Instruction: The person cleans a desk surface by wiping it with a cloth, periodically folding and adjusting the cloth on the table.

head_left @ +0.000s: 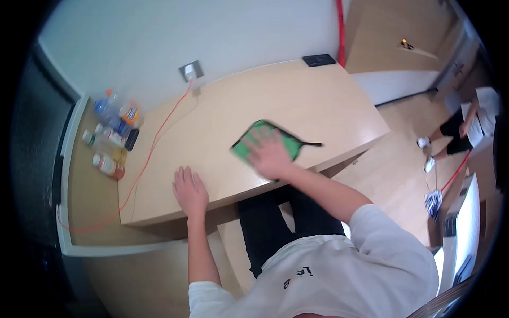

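Closest to the camera is your white shirt [350, 270], with your dark trousers [265, 217] beyond it, reaching toward the front edge of the pale table [339, 100]. On that table, toward the front, lies the green pouch [289, 144], trimmed in black, its long axis running roughly side to side and its black strap [313, 144] pointing off to the right.

Your right grip [269, 156] is directly over it, palm down, fingers open and spread, covering its middle; blur hides whether any fingertip pinches the fabric. Those fingers point toward the far left, across the pouch, leaving the strap out past the little-finger side. Your left grip [191, 193] rests flat on the table, open and holding nothing, left of the pouch and well apart from it, so your right is clearly nearer. Farther left run an orange cable [157, 135] and, past it, several bottles [108, 165].
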`<state>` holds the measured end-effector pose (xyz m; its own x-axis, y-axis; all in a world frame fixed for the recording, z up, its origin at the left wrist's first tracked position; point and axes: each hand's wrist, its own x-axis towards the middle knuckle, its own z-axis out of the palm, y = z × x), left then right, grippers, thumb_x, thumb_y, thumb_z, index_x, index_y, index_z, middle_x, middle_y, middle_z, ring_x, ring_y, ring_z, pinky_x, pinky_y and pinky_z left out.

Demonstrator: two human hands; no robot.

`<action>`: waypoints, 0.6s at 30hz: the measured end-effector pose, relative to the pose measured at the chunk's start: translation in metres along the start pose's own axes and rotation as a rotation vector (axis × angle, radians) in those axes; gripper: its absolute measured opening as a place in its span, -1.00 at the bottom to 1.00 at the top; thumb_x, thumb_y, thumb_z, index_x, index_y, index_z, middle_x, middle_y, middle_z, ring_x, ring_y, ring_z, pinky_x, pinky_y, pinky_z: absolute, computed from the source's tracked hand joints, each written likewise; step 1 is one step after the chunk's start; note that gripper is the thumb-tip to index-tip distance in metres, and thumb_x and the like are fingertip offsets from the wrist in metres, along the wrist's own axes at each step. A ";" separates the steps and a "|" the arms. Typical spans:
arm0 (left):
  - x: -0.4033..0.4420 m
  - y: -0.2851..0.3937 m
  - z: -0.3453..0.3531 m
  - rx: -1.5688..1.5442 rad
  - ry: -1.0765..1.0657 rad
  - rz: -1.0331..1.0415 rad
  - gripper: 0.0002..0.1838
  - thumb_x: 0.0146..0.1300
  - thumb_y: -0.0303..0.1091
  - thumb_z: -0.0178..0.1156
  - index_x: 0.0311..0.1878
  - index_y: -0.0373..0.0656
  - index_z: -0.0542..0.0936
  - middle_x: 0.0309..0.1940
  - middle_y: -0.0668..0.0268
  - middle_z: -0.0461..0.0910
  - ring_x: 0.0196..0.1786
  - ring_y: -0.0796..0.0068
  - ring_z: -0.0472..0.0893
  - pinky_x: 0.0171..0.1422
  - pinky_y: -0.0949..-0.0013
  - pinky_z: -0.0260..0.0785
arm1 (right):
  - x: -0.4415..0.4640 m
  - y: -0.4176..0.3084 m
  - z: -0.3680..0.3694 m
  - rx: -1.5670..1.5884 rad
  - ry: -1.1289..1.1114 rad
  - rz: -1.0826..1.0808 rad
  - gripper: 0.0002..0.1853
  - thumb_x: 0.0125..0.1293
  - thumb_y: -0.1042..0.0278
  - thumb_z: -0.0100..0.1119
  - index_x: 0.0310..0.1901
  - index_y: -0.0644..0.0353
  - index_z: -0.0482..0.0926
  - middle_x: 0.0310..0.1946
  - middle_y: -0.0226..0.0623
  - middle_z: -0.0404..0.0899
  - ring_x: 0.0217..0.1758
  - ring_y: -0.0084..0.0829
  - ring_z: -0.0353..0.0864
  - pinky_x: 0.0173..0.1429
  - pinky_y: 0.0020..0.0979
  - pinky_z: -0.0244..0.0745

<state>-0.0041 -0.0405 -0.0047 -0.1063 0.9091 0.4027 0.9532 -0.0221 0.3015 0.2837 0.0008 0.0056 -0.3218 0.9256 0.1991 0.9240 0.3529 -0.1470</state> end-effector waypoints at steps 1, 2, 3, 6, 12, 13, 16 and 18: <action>-0.004 -0.002 -0.004 -0.030 0.000 0.072 -0.49 0.55 -0.12 0.08 0.42 -0.22 0.51 0.51 -0.04 0.40 0.60 -0.11 0.28 0.66 -0.16 0.06 | 0.001 -0.022 -0.002 0.036 -0.061 -0.049 -0.35 0.63 -0.11 -0.28 0.65 -0.10 0.20 0.71 -0.10 0.05 0.77 0.09 -0.11 0.76 0.24 -0.37; -0.006 -0.002 -0.007 -0.059 0.009 0.143 -0.46 0.53 -0.11 0.11 0.43 -0.22 0.50 0.51 -0.04 0.39 0.61 -0.13 0.27 0.67 -0.18 0.05 | 0.002 -0.033 0.000 0.077 -0.060 -0.119 -0.34 0.63 -0.14 -0.29 0.65 -0.10 0.23 0.71 -0.11 0.03 0.78 0.08 -0.15 0.77 0.21 -0.38; -0.009 0.003 -0.012 -0.097 -0.026 0.228 -0.41 0.49 -0.07 0.15 0.45 -0.21 0.48 0.52 -0.05 0.38 0.61 -0.15 0.26 0.67 -0.19 0.04 | 0.001 -0.037 0.008 0.148 0.047 -0.180 -0.34 0.59 -0.15 -0.12 0.60 -0.06 0.32 0.65 -0.08 0.18 0.74 0.10 0.02 0.75 0.22 -0.25; -0.018 0.037 -0.024 -0.137 -0.145 0.453 -0.24 0.37 0.06 0.30 0.51 -0.18 0.42 0.53 -0.07 0.35 0.62 -0.18 0.23 0.66 -0.23 0.03 | -0.023 -0.040 -0.021 0.190 0.239 -0.163 -0.33 0.48 -0.18 0.10 0.50 -0.01 0.43 0.50 -0.09 0.39 0.63 0.05 0.23 0.71 0.21 -0.06; -0.014 0.077 -0.024 -0.022 -0.317 0.561 -0.01 0.07 0.19 0.53 0.50 -0.13 0.43 0.53 -0.07 0.33 0.62 -0.17 0.23 0.62 -0.28 0.08 | -0.099 0.000 -0.017 0.263 0.312 -0.362 -0.45 0.29 -0.08 0.36 0.25 -0.02 0.64 0.31 -0.15 0.56 0.46 -0.09 0.47 0.63 0.15 0.16; -0.013 0.080 -0.025 -0.015 -0.314 0.556 0.00 0.04 0.20 0.55 0.49 -0.12 0.44 0.52 -0.07 0.34 0.61 -0.17 0.24 0.62 -0.27 0.09 | -0.102 0.005 -0.010 0.219 0.368 -0.358 -0.48 0.25 0.00 0.38 0.22 -0.03 0.66 0.29 -0.17 0.57 0.43 -0.10 0.49 0.61 0.13 0.20; -0.014 0.084 -0.030 -0.018 -0.297 0.549 -0.02 -0.01 0.17 0.59 0.44 -0.13 0.48 0.44 -0.03 0.39 0.51 -0.19 0.32 0.56 -0.24 0.15 | -0.097 0.010 0.006 0.221 0.482 -0.321 -0.52 0.14 0.19 0.42 0.15 -0.05 0.69 0.21 -0.25 0.63 0.37 -0.13 0.54 0.56 0.09 0.30; -0.024 0.090 -0.038 -0.011 -0.319 0.512 -0.10 0.04 0.08 0.58 0.41 -0.14 0.51 0.38 -0.02 0.43 0.43 -0.19 0.37 0.52 -0.22 0.18 | -0.104 0.007 0.001 0.411 0.492 -0.270 -0.51 0.09 0.28 0.42 0.13 -0.07 0.69 0.17 -0.30 0.66 0.35 -0.17 0.56 0.53 0.07 0.34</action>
<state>0.0730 -0.0797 0.0458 0.4576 0.8615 0.2201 0.8574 -0.4931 0.1475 0.3235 -0.0925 -0.0170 -0.3086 0.6628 0.6822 0.6407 0.6750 -0.3660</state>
